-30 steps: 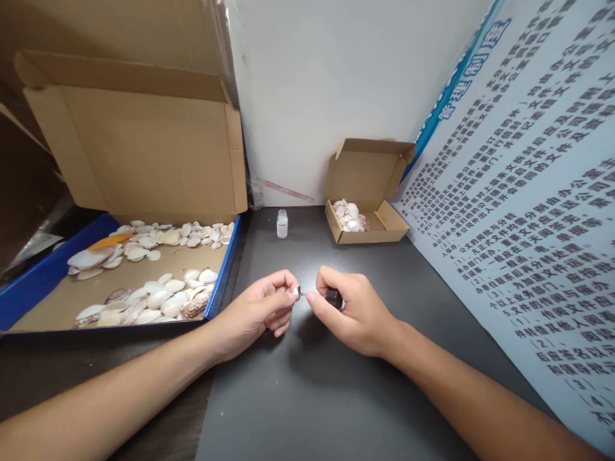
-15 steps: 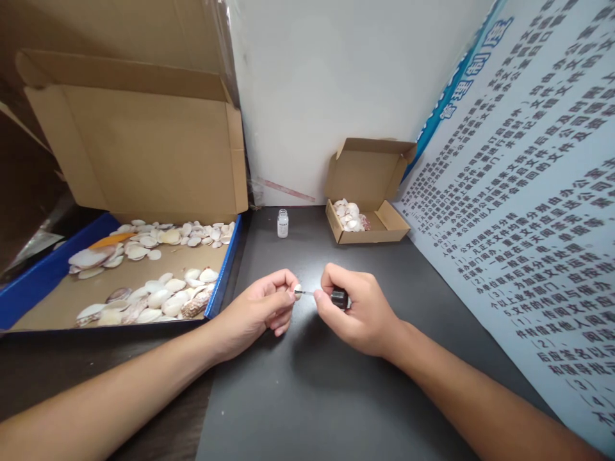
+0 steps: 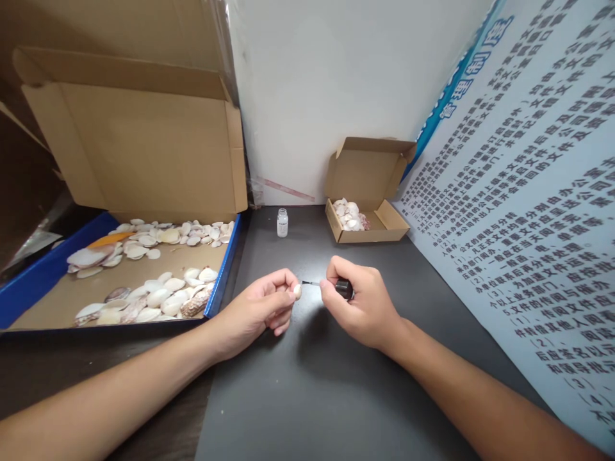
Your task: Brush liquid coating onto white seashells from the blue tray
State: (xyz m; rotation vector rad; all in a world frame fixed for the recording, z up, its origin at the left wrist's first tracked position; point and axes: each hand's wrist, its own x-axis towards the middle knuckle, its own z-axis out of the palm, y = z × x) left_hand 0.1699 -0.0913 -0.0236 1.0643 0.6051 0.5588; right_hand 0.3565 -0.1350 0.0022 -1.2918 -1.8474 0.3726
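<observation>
Between thumb and fingers, my left hand [image 3: 266, 304] pinches a small whitish seashell [image 3: 298, 292] above the dark table. My right hand [image 3: 358, 301] is closed around the black cap of a small brush [image 3: 344, 288]. Its thin stem points left, and the dark bristle tip sits just beside the shell's upper right edge, seemingly a little apart from it. Beyond the hands stands an uncapped small clear glass bottle [image 3: 282, 224] with a label, upright on the table.
At the left, a large blue-sided cardboard box [image 3: 223, 262] lies open with many shells in two groups. A smaller brown box [image 3: 375, 237] at the back right holds a pile of shells. A white wall rises behind, and a printed poster [image 3: 528, 192] slants along the right.
My right hand has moved slightly up and right, drawing the brush tip off the shell's face to beside its upper edge. My left hand stays almost still with the shell.
</observation>
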